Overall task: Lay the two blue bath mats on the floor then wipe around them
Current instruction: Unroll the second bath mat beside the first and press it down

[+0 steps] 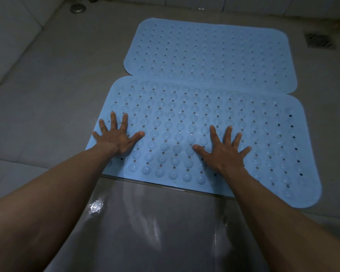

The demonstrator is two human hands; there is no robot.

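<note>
I see the far mat at 12 o'clock of the near mat, edges touching, on the floor. On the near mat: left hand at 9 o'clock, right hand mid-mat.

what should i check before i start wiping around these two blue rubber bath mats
1. Far blue perforated rubber mat lies flat: ok.
2. Near blue suction-cup mat lies flat: ok.
3. Mats meet along their long edges: ok.
4. Left hand and right hand hold nothing, pressed flat on the near mat: ok.
5. Wiping cloth within reach: not ok, none in view.
6. Near mat right side up: cannot tell.
</note>
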